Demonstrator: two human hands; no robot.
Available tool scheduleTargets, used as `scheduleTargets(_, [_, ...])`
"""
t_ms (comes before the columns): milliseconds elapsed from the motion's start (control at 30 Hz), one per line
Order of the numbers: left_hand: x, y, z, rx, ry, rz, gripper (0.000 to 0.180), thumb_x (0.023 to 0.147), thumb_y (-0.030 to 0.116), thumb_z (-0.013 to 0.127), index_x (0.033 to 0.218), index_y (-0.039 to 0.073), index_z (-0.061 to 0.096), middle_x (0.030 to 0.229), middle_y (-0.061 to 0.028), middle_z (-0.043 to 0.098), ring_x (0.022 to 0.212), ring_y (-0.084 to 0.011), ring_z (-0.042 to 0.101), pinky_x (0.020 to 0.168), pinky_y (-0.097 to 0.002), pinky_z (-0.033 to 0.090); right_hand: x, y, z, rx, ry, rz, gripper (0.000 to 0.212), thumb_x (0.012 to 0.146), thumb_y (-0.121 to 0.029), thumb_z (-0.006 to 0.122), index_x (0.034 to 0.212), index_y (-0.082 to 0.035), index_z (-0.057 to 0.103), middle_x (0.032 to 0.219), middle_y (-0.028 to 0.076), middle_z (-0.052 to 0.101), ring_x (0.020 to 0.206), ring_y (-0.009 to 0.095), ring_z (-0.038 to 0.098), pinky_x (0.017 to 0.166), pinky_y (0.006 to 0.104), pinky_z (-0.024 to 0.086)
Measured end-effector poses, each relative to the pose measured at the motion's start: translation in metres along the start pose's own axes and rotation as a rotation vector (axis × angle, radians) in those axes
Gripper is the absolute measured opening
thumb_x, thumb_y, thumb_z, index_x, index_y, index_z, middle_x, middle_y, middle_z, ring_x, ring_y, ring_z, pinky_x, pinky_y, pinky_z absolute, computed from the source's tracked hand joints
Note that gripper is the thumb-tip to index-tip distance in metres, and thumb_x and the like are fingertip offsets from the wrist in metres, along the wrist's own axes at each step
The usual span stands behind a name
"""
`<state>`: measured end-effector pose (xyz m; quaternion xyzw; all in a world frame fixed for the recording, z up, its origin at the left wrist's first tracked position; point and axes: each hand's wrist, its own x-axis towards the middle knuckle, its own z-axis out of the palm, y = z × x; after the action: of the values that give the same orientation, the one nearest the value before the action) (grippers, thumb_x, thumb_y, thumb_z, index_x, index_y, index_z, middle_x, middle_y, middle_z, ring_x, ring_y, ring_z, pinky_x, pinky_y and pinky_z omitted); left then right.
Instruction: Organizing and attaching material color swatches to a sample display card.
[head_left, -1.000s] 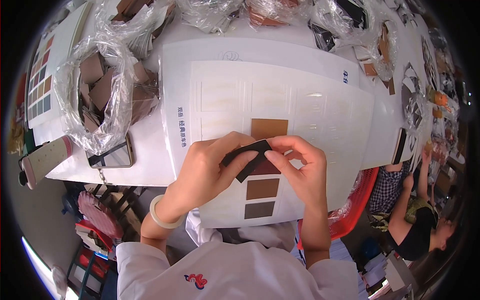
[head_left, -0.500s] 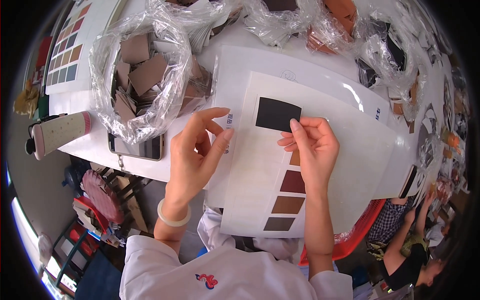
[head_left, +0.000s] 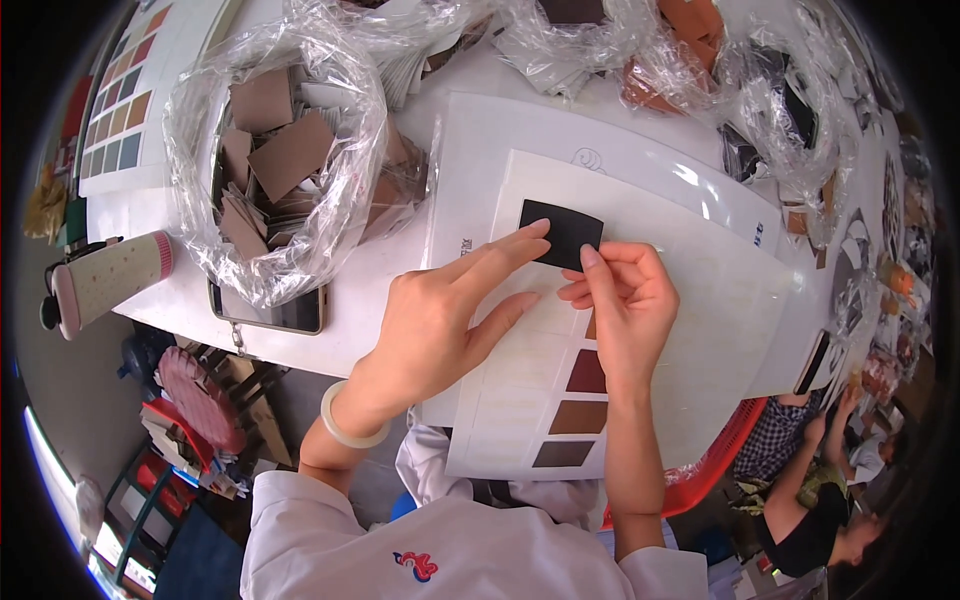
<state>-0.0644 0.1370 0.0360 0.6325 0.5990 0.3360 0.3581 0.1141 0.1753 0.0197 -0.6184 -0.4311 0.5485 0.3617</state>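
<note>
A black rectangular swatch lies over the upper part of a white sheet. My right hand pinches its lower right corner between thumb and fingers. My left hand is open, its index and middle fingertips on or just above the swatch's left side; contact is hard to tell. Below my right hand a column runs down the sheet: a dark red swatch, a brown swatch and a grey-brown swatch. Another brown one is mostly hidden by my right fingers.
At the left stands a clear plastic bag of taupe swatches, beside a phone and a pale bottle. More bags, one with orange-brown pieces, line the far side. A swatch chart lies far left. Another person is at right.
My left hand has moved right, from beside the sheet to the swatch, its fingers stretching out. My right hand keeps its pinch on the black swatch, nearly in place.
</note>
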Motion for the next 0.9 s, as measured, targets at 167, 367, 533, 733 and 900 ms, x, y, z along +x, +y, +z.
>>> scheduleTargets(167, [0.0018,-0.0041,0.0054,0.106,-0.098,0.032,0.043,0.082,0.013,0.075,0.122,0.005,0.062,0.131,-0.0055,0.063,0.058,-0.0183,0.064,0.049,-0.0281,0.048,-0.0004,-0.0033,0.0018,-0.043,0.009,0.000,0.012,0.091,-0.002,0.066,0.097,0.002,0.057,0.073,0.008,0.068,0.061,0.012,0.067,0.053,0.0223,0.050])
scheduleTargets(367, [0.0044,-0.0057,0.0059,0.150,-0.104,0.062,0.042,0.081,0.013,0.075,0.121,0.005,0.062,0.130,-0.0051,0.064,0.065,-0.0187,0.069,0.051,-0.0272,0.050,0.0006,-0.0017,0.0006,-0.131,0.013,-0.072,0.027,0.089,-0.001,0.067,0.110,-0.001,0.049,0.063,0.006,0.064,0.053,0.009,0.061,0.048,0.0223,0.048])
scheduleTargets(533, [0.0050,-0.0045,0.0043,0.144,-0.108,0.055,0.040,0.082,0.012,0.074,0.120,0.005,0.063,0.129,-0.0055,0.064,0.064,-0.0185,0.069,0.050,-0.0267,0.049,0.0009,-0.0045,0.0009,-0.197,-0.019,-0.053,0.022,0.088,0.000,0.068,0.106,-0.002,0.055,0.062,0.004,0.063,0.051,0.008,0.059,0.046,0.0222,0.047])
scheduleTargets(733, [0.0083,-0.0001,0.0031,0.169,-0.112,0.051,0.036,0.085,0.015,0.073,0.118,0.006,0.063,0.124,-0.0051,0.067,0.062,-0.0202,0.068,0.050,-0.0286,0.050,0.0015,-0.0016,-0.0014,-0.172,-0.028,-0.074,0.016,0.088,-0.001,0.069,0.102,-0.001,0.061,0.063,0.005,0.064,0.050,0.009,0.059,0.046,0.0219,0.045])
scheduleTargets(900, [0.0072,-0.0020,0.0067,0.178,-0.094,0.053,0.036,0.083,0.012,0.073,0.118,0.005,0.064,0.125,-0.0054,0.067,0.049,-0.0175,0.059,0.046,-0.0265,0.045,0.0023,-0.0043,-0.0022,-0.196,-0.026,-0.034,0.016,0.089,-0.004,0.069,0.104,-0.002,0.062,0.063,0.005,0.064,0.049,0.009,0.059,0.047,0.0228,0.045])
